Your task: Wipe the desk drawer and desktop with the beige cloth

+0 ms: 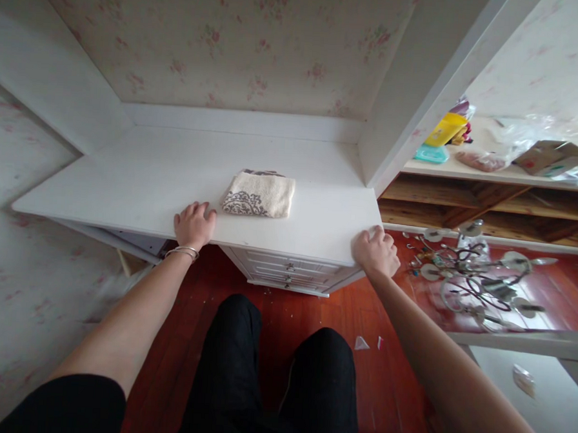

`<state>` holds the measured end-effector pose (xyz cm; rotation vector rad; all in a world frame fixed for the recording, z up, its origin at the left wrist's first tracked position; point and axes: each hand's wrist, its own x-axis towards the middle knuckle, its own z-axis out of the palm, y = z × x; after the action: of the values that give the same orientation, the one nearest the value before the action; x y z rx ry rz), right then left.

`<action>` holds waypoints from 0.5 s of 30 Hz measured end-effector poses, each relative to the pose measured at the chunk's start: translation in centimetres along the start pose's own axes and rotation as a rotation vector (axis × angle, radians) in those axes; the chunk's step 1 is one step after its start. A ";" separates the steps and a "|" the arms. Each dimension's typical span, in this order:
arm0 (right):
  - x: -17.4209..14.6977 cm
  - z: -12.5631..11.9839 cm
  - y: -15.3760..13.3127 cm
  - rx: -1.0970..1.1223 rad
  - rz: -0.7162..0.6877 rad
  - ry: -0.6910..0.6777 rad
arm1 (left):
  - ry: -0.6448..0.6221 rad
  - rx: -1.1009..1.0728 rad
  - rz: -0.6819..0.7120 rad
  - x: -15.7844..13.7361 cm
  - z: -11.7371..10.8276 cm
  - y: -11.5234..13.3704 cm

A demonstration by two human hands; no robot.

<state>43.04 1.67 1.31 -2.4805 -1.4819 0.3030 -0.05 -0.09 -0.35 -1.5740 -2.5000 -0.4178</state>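
A white desk (170,165) spans the middle of the view. My left hand (195,226) lies on its front edge, fingers resting apart on the top and holding nothing loose; a bracelet circles the wrist. At the front right corner my right hand (378,252) is closed over the desk's edge, its fingers bent down the side. Between the two hands, nearer the left one, a folded cream cloth (270,196) with a dark grey pattern lies flat, touched by neither.
White drawers (289,268) stand under the desk. On the red wooden floor at right lies a chandelier (489,279) among small scraps. A shelf unit (470,168) behind it carries a yellow container (446,129), plastic bags and a cardboard box (554,157). A white panel (416,87) rises beside the desktop.
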 end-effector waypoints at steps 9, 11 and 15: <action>-0.8 1.9 5.3 0.614 -0.059 0.171 | 0.006 -0.042 -0.027 0.0 -0.5 0.1; -3.8 3.3 6.6 0.735 -0.048 0.228 | 0.025 -0.056 -0.025 0.0 -0.4 0.0; -11.4 7.0 6.3 0.737 0.040 0.062 | 0.061 -0.064 -0.016 -0.2 -0.3 -0.2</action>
<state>40.90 -10.64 -6.63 -1.8996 -1.0348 0.6379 -0.12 -0.43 -0.12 -1.5400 -2.4785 -0.5454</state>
